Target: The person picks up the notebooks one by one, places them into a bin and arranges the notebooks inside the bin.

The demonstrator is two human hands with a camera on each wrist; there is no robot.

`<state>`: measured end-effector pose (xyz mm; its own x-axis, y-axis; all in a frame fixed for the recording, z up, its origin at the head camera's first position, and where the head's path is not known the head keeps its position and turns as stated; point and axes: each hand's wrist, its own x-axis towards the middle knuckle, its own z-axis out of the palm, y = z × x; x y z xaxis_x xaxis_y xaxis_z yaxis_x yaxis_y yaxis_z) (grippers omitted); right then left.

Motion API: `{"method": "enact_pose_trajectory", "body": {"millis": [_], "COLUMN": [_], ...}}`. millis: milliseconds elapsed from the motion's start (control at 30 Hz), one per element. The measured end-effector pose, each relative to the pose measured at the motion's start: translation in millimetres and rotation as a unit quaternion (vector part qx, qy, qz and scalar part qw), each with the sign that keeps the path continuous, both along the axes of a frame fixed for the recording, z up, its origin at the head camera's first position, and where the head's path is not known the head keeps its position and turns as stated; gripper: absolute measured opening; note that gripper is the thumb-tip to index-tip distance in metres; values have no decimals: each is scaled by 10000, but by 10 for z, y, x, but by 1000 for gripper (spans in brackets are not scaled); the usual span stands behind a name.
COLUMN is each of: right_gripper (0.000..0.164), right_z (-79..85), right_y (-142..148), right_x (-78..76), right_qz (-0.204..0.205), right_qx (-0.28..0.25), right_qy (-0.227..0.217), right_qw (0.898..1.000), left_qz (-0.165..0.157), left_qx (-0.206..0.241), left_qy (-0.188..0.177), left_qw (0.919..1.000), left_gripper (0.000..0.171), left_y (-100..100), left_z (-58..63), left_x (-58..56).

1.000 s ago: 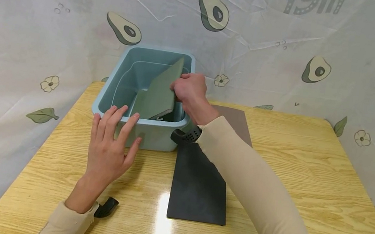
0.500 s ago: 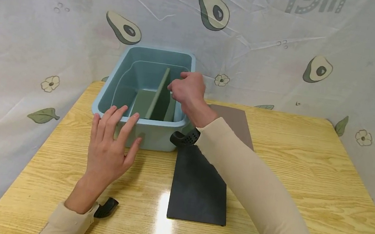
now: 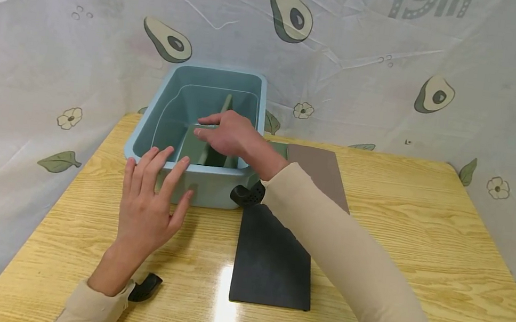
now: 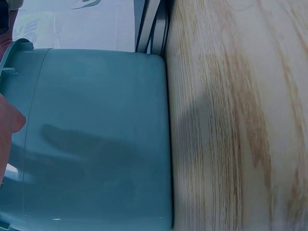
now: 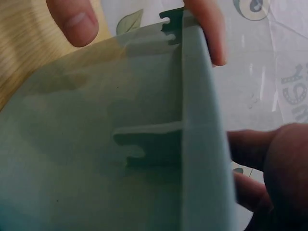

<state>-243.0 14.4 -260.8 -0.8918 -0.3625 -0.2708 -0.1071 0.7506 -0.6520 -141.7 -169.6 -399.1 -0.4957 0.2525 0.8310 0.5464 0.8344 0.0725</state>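
Note:
A blue plastic bin (image 3: 202,185) stands on the table. Inside it, a green hardcover notebook (image 3: 228,102) stands on edge, partly hidden by my right hand (image 3: 228,133). That hand is above the notebook, its fingers extended leftward and pinching nothing that I can see. Flat on the bin's floor lies another green cover (image 3: 192,142). My left hand (image 3: 149,201) has its fingers spread and straight, touching the bin's front rim, with the thumb along the outside. The left wrist view shows the bin's smooth outer wall (image 4: 96,144) close up.
A black notebook (image 3: 271,265) lies on the table right of the bin. Behind it are a brown cover (image 3: 317,165) and a bit of green one, partly hidden by my right sleeve (image 3: 339,246). A printed sheet (image 3: 373,51) hangs behind the table (image 3: 423,229).
My right hand has let go of the green notebook, which tipped from leaning to standing on edge. The hand then moved left over it. My left hand has stayed at the rim.

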Motion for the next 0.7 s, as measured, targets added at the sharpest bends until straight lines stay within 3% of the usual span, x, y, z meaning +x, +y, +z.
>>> {"method": "enact_pose_trajectory", "body": {"millis": [133,267,367,467,533,600,667,700], "right_gripper": [50,24,37,25,33,35,22,23], "right_z": [12,15,9,4,5,4,3,1], "right_y": [-20,1,24,48,58,60,52,45], "right_x": [-12,-24,-41,-49,-57,-71,-90,-96], "right_qz": [42,-119,-211,-362,-431,-483,-435,-394], "right_qx": [708,1037,1037,724,558,611,813,930], "right_qy": [-123,92,256,274,220,257,345,403], "right_qw": [9974,9945,9941,9963,9973,9966,9951,9941], "left_qz": [-26,-46,-46,-41,-37,-27,-22,-21], "left_qx": [-7,10,-4,-30,-36,-33,-16,-6], "left_qy": [-11,43,39,14,-11,-15,-14,-15], "left_qw": [10000,10000,10000,10000,10000,10000,10000,10000], "left_gripper": [58,61,59,56,55,55,57,58], "left_y": [3,7,6,3,0,-4,-8,-8], "left_z": [1,12,18,16,15,10,6,6], "left_x": [0,-5,-5,-3,0,1,0,1]}}
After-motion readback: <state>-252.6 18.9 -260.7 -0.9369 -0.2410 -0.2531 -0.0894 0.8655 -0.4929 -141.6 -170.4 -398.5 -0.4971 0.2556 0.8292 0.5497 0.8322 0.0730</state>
